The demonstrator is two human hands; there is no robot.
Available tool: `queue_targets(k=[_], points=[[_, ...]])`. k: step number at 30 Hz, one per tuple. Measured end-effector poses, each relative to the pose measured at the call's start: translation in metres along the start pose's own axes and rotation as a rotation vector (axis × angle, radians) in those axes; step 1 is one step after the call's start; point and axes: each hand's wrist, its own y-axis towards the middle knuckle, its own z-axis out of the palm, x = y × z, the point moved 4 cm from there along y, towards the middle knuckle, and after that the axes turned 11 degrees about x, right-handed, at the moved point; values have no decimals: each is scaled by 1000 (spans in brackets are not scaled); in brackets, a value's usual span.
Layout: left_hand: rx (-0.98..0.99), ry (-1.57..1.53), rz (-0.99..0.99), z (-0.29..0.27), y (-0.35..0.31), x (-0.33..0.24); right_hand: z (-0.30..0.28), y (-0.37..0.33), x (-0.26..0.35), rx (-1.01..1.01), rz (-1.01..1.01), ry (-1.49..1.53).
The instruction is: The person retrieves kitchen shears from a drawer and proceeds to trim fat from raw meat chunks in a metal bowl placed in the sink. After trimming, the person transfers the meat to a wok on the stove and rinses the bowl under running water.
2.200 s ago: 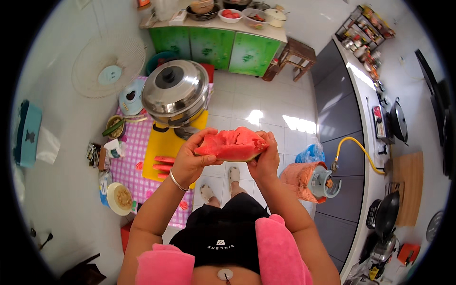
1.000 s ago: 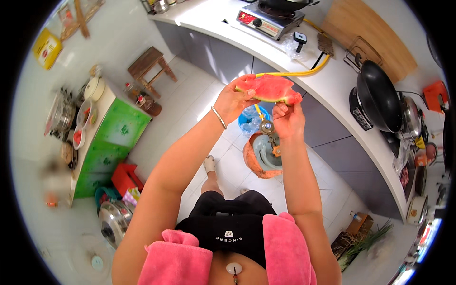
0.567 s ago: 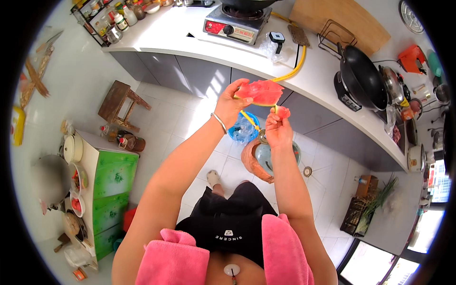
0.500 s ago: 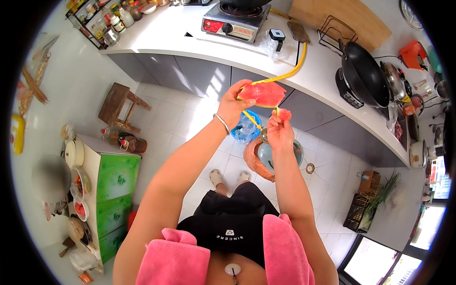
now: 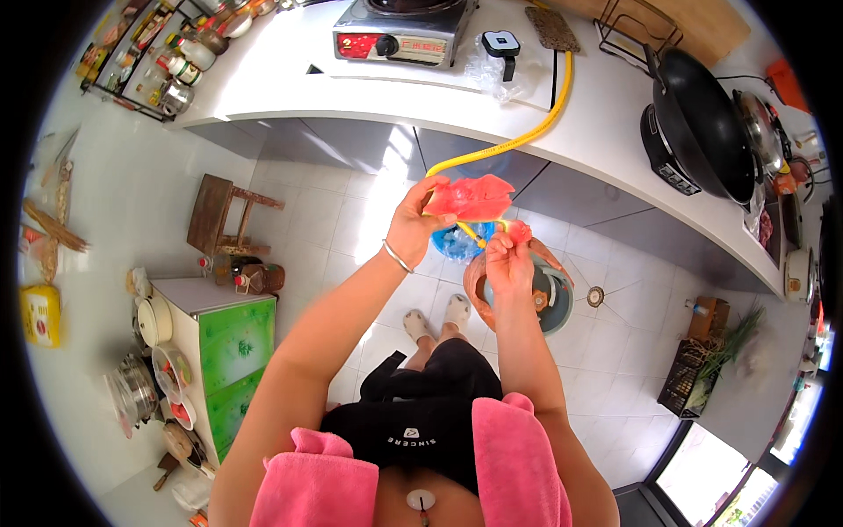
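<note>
My left hand, a bangle on its wrist, grips a slice of watermelon with red flesh and a thin pale green edge. The slice is held out over the floor in front of the counter. Just below its right end, the fingers of my right hand are pinched on a small red watermelon piece. The two pieces are close together; I cannot tell whether they touch. Beneath my hands stand a blue bin with a plastic bag and a grey-green basin beside a brown curved vessel.
A gas stove and a black wok sit on the white counter. A yellow hose hangs over its edge. On the left are a wooden stool and a green-fronted cabinet. A black crate stands at right.
The view has shifted, so counter and floor things sit differently in the picture. Both hands appear slightly further left and lower, still holding the same watermelon pieces.
</note>
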Motion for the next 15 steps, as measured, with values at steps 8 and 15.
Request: queue_targets(k=[8, 15], points=[[-90, -262, -72, -17, 25, 28, 5, 9, 5, 103, -79, -377], [-182, -294, -153, -13, 37, 42, 31, 8, 12, 233, -137, -934]])
